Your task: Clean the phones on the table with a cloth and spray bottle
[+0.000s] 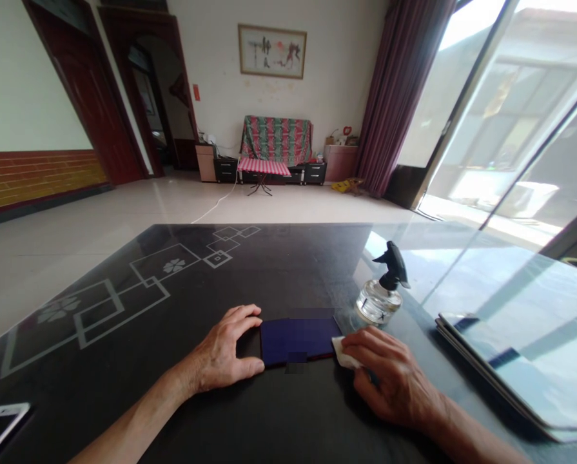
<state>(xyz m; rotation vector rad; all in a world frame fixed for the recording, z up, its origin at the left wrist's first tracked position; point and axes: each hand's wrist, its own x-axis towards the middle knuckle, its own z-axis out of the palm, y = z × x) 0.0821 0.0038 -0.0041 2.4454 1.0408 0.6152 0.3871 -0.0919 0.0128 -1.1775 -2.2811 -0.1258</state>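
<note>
Hands work low over a glossy black worktop (278, 419), with a flat, dark blue panel (298, 340) lying between them. The left hand (225, 351) is spread wide, its thumb and fingertips at the near and far corners of the panel's left end; it seems to touch that edge without closing round it. The right hand (389, 370) is curled, fingers bent and pinching a folded white cloth (345, 354), whose edge meets the panel's right end. Part of the panel's outline is blurred, so what it is cannot be told.

Just beyond the right hand, a clear spray bottle (380, 303) with a black trigger top stands upright. Farther right lies a stack of flat, shiny sheets (510, 374), reflecting the bright window. At the lower left corner, a white-rimmed tablet (2, 428) is partly cut off. Pale squares and flowers decorate the worktop's left side.
</note>
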